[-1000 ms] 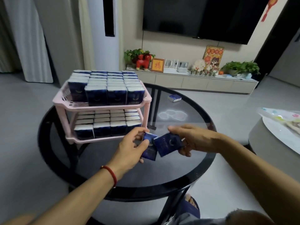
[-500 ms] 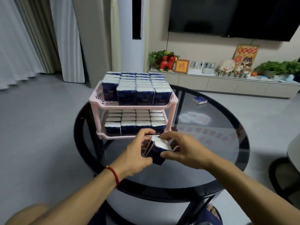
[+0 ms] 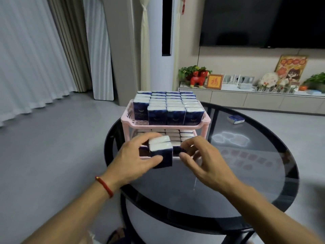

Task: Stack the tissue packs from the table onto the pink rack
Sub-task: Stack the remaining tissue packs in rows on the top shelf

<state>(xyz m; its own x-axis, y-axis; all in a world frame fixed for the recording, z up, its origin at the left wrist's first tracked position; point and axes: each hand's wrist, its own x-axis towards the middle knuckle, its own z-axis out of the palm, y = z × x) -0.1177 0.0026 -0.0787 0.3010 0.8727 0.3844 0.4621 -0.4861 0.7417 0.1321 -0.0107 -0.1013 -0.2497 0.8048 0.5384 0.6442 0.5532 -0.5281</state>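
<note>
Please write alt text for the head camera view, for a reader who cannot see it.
A person's left hand holds two dark blue tissue packs upright in front of a pink rack; the right hand hovers open beside them. Both tiers are filled with matching packs. The rack stands on a round black glass table, where one pack lies apart.

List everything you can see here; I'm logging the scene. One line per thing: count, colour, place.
pink rack: one, pink, two tiers, on the table's left part
tissue packs on the rack: many, dark blue with white tops, filling both tiers
held tissue packs: two, dark blue and white, pressed together in front of the lower tier
loose pack: one, blue, lying flat at the table's far side
table: one, round, dark glass with black rim
television: one, black, on the wall
cabinet: one, pale, under the television, with plants, a red figurine and frames
curtains: grey-white, left
left hand: red wrist cord, gripping the held packs
right hand: fingers curled, beside the packs
</note>
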